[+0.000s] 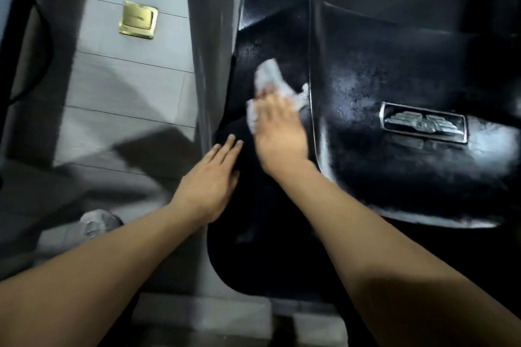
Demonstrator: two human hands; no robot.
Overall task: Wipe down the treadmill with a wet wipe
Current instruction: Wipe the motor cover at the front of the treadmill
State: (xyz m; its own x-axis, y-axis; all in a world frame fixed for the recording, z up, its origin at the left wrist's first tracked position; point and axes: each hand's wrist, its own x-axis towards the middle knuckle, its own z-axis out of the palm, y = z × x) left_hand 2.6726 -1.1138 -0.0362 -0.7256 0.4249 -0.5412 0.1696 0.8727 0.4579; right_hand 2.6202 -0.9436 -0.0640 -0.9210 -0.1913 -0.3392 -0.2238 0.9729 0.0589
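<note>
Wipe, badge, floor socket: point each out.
wipe [268,74], head view, upper crumpled part above the fingers
badge [423,123], head view, centre of the winged emblem
floor socket [138,19], head view, middle of the brass lid

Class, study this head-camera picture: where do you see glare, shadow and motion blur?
Head view: glare whitens the glossy black treadmill cover around its emblem; motion blur smears the right hand and wet wipe; the left hand looks sharper; dark shadows fall across the grey floor tiles.
</note>
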